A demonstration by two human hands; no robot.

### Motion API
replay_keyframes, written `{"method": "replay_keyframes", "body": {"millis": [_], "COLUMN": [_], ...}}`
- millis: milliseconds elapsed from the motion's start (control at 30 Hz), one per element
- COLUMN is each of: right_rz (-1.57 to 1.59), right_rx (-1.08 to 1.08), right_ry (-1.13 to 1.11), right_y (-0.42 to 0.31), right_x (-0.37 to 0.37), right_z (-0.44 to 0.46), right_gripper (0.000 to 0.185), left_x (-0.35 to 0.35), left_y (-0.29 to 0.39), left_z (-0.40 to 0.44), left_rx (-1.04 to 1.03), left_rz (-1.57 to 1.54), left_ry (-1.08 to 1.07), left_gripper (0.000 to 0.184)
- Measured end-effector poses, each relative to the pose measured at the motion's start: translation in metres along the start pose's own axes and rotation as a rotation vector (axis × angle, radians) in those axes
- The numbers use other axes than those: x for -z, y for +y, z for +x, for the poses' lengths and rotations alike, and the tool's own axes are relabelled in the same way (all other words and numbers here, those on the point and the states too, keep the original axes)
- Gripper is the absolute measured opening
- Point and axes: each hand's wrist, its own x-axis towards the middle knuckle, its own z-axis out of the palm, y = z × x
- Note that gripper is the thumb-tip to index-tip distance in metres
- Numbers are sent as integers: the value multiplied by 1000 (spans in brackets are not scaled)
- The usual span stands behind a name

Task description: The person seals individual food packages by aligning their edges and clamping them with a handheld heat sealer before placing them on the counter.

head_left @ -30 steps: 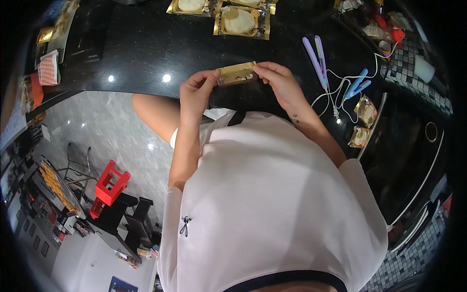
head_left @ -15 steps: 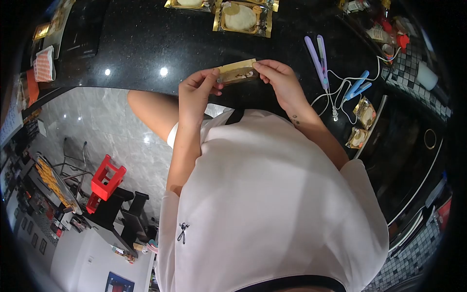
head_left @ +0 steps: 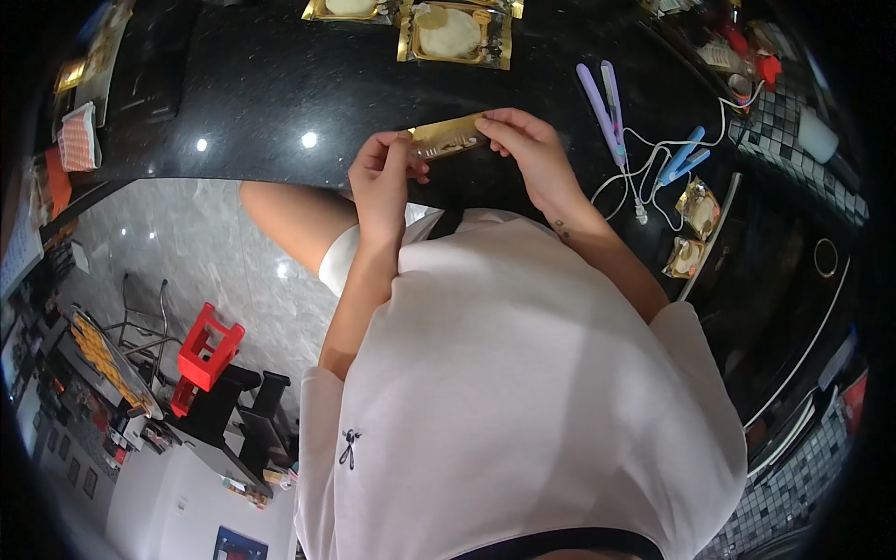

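Two ends of a rectangular, gold-and-clear plastic packet (head_left: 448,139) sit pinched between thumb and fingers of our left hand (head_left: 381,175) and right hand (head_left: 528,149), over the glossy black countertop (head_left: 257,98); as half a second ago, we grip both ends.

No text, brand, number or sign can be read. Lines of marks are seen on the white paper sheet (head_left: 21,257) at the left edge, but they are too small to be made out. On the pale bottle label (head_left: 721,53) at upper right and the small, flat, gold packet (head_left: 450,137) being held, no wording can be deciphered.
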Motion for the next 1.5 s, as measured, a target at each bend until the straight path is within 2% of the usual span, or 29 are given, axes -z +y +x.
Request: {"method": "replay_keyframes", "body": {"millis": [267,567,667,700,733,767,800,867,967,1067,1100,1200,1233,1333,1400,1500], "right_rz": [-7,-48,-222,-373,-658,-820,-1145,-1515,-1506,-1346,-1332,-701,-408,-529,-846,-1079], "right_rx": [37,107,225,403,501,686,783,630,532,446,497,535,357,357,476,523], "right_ry": [-26,-55,62,188,353,490,645,867,859,722,710,525,368,-77,-290,-366], "right_y": [-2,-2,-7,-1,-11,-12,-6,1,34,35,35,41,16,-40,-68,-88], "right_x": [-7,-7,10,31,48,70,100,120,150,158,158,172,149,110,86,55], "right_z": [0,3,10,23,24,29,36,28,28,27,27,36,22,-2,-7,-6], "right_gripper": [15,18,19,26,29,36,47,53,57,57,50,42,38,43,43,44], "left_x": [-1,0,1,1,0,-1,0,0,0,-2,-2,0,1,2,1,0], "left_y": [0,0,0,0,1,3,4,2,1,3,4,2,1,-1,-1,0], "left_z": [1,2,3,3,2,1,1,1,1,0,-1,0,1,0,0,0], "left_rx": [-8,1,2,2,3,3,4,4,5,0,-2,4,0,2,4,1], "left_rz": [-10,-19,-14,-13,-7,-2,4,-3,-8,-15,-19,2,0,-3,-15,-3], "left_ry": [5,1,2,6,5,6,6,7,9,13,11,6,5,5,8,10], "left_gripper": [14,12,12,12,12,12,12,12,12,12,12,12,12,12,12,13]}}
